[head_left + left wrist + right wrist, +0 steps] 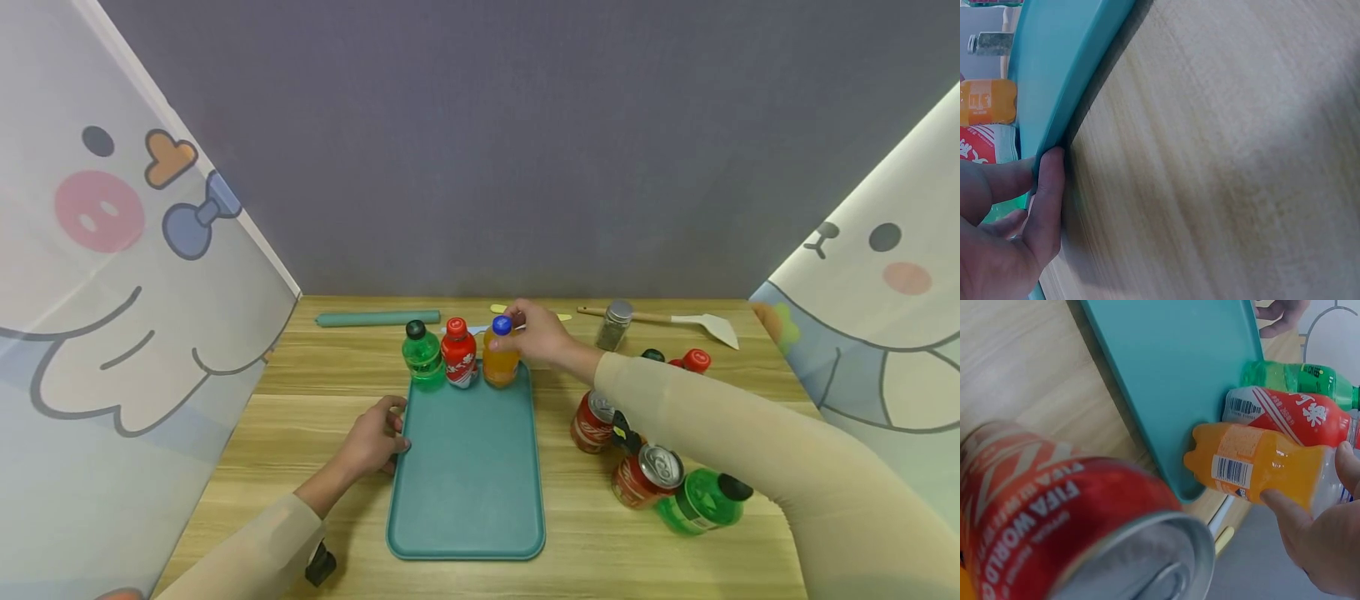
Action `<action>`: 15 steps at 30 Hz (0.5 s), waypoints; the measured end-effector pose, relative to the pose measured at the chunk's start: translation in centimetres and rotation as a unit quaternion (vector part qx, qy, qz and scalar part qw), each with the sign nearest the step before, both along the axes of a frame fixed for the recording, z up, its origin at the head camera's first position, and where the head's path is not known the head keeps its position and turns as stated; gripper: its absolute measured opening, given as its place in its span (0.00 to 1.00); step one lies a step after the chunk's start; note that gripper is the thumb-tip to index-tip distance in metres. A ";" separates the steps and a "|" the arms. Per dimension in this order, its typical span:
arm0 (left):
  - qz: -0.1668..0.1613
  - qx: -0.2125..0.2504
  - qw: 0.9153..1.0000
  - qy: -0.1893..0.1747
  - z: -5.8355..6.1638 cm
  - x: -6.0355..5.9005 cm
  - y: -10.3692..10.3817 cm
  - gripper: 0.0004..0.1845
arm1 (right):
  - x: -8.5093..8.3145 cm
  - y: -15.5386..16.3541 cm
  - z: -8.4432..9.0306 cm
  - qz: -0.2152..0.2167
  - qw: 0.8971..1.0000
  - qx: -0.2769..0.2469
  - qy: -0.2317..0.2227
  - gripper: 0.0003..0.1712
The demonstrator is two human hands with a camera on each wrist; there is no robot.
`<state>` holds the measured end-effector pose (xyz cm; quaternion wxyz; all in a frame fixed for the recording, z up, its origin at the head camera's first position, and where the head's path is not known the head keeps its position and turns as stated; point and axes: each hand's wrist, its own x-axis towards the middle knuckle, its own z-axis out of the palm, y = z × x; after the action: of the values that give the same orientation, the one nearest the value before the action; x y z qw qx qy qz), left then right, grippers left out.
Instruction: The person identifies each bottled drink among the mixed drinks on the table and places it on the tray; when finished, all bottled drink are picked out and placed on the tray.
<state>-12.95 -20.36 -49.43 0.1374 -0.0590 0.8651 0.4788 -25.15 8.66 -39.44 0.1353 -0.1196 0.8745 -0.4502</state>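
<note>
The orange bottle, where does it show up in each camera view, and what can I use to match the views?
Head: the orange bottle stands at the far right corner of the teal tray, right hand at its blue cap.
Left wrist: at the left edge, above the red bottle.
Right wrist: centre right, lying sideways in frame, fingers on it.
Shared landmark: the teal tray.

Even, soft light is cast from above, and only faint shadows are seen beside the flat teal plastic tray (468, 467). Wide-angle bending is noticed at the head view's edges. The light wooden bench (1229, 162) is smeared by blur, and the near red drink can (1072, 525) is rendered out of focus.
</note>
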 end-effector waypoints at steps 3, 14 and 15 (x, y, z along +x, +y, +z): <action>0.000 0.000 1.000 0.001 0.0 0.0 0.0 0.36 | 0.1 0.1 0.3 0.005 1.000 0.004 -0.002 0.24; -0.001 -0.005 1.000 0.000 0.0 0.0 0.0 0.35 | 0.0 0.3 0.1 0.024 0.999 0.034 0.014 0.23; -0.001 -0.005 1.000 0.000 -0.1 0.0 0.0 0.35 | 0.0 0.4 0.1 0.027 0.999 0.036 0.013 0.23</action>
<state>-12.95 -20.38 -49.49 0.1378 -0.0594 0.8676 0.4741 -25.14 9.02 -39.34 0.1403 -0.1446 0.8883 -0.4128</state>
